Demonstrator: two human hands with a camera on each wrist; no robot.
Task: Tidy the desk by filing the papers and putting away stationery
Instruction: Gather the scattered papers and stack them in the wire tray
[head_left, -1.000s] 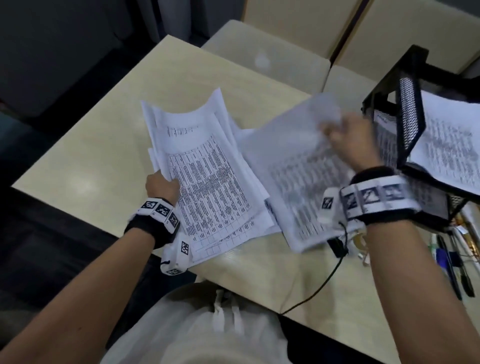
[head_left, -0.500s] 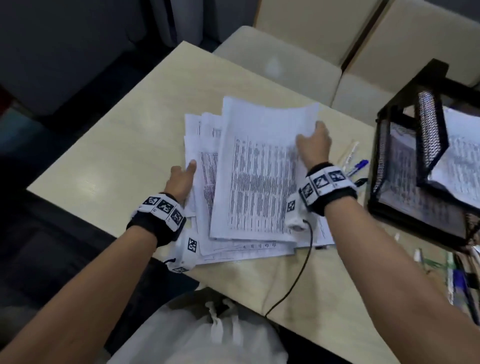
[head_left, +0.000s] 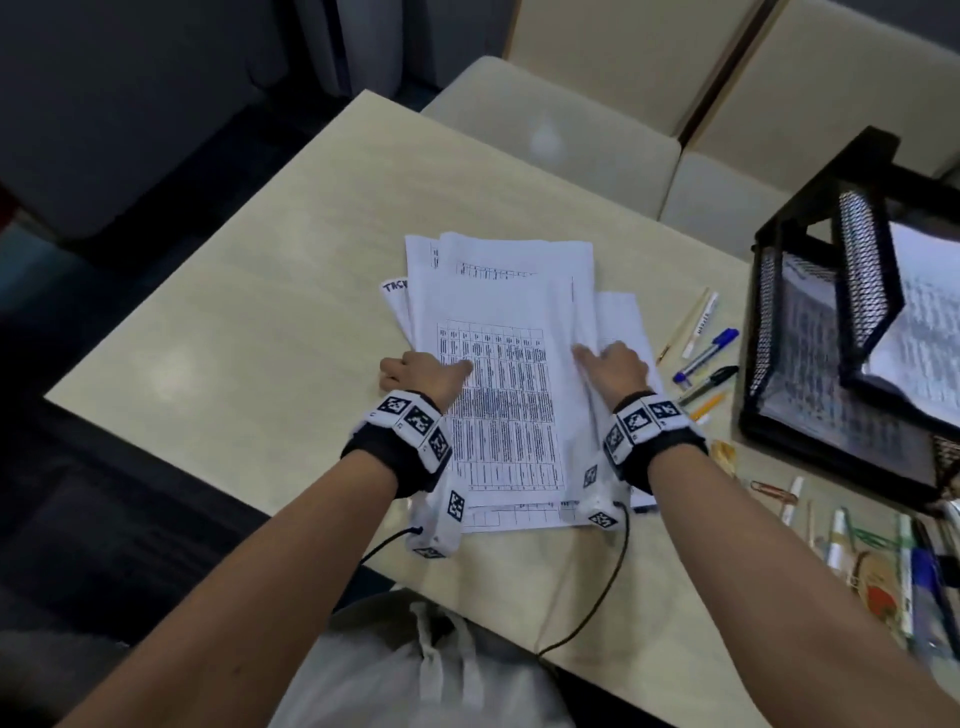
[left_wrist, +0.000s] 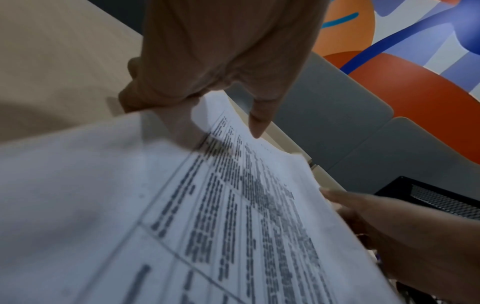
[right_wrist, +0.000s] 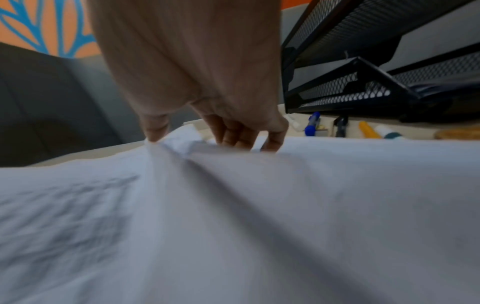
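A stack of printed papers (head_left: 498, 395) lies on the pale desk (head_left: 260, 338), its sheets fanned unevenly. My left hand (head_left: 428, 371) grips the stack's left edge, the thumb (left_wrist: 257, 125) on top and the fingers (left_wrist: 140, 98) curled under. My right hand (head_left: 608, 361) grips the right edge, its thumb (right_wrist: 155, 129) pressing the top sheet while the fingers (right_wrist: 241, 137) curl behind the edge. Right of the stack lie loose pens: a blue pen (head_left: 709, 351), a black pen (head_left: 709, 382), a white marker (head_left: 701, 322) and a pencil (head_left: 683, 325).
A black mesh file tray (head_left: 779, 322) with papers in its tiers stands at the right edge. More pens and markers (head_left: 883, 551) and a paper clip (head_left: 774, 491) lie at the near right. Chairs (head_left: 550, 140) stand behind the desk. Cables trail from both wrists.
The right hand brought its sheets from beside the tray onto the left hand's stack. The stack came down flat on the desk, and both hands now hold its side edges.
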